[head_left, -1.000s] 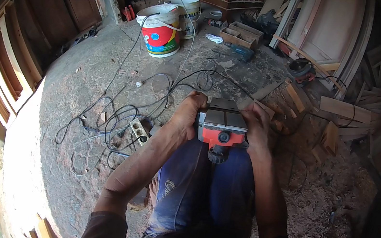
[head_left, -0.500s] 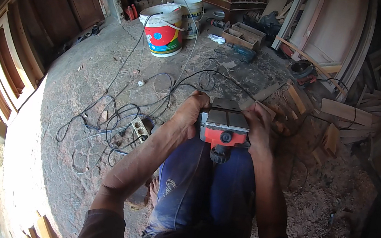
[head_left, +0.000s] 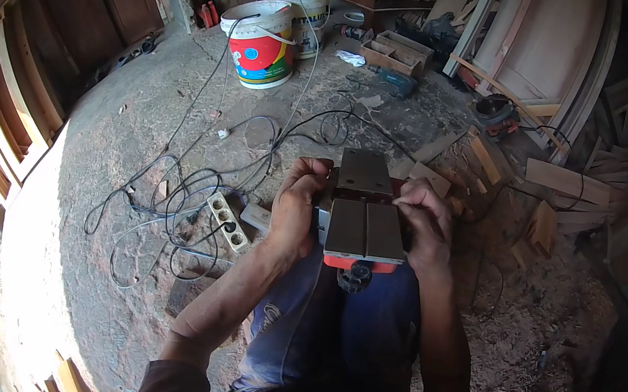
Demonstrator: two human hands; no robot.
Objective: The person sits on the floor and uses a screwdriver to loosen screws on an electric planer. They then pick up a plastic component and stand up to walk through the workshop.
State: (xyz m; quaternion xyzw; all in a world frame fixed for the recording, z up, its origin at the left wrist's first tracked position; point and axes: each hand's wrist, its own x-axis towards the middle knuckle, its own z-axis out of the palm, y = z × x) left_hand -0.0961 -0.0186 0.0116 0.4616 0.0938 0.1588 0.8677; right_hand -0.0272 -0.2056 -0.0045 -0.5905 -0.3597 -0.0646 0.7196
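An electric hand planer (head_left: 363,231) with a red body rests upside down over my thighs, its grey two-part metal sole facing up. Its black round knob (head_left: 354,276) points toward me. My left hand (head_left: 296,208) grips the planer's left side, fingers curled near the gap between the two sole plates. On the opposite side my right hand (head_left: 428,228) has its fingers bent against the planer by that same gap. The fingertips of both hands are partly hidden.
Left of my legs lie a power strip (head_left: 226,224) and tangled cables. Ahead stand paint buckets (head_left: 262,52), a wooden box (head_left: 392,56) and a green power tool (head_left: 396,83). Wood offcuts (head_left: 569,182) and shavings cover the floor at right. Wooden frames lean at the left.
The planer has tilted so that more of its sole shows and less of its red front. Both hands have shifted along its sides, keeping hold. The view has moved slightly.
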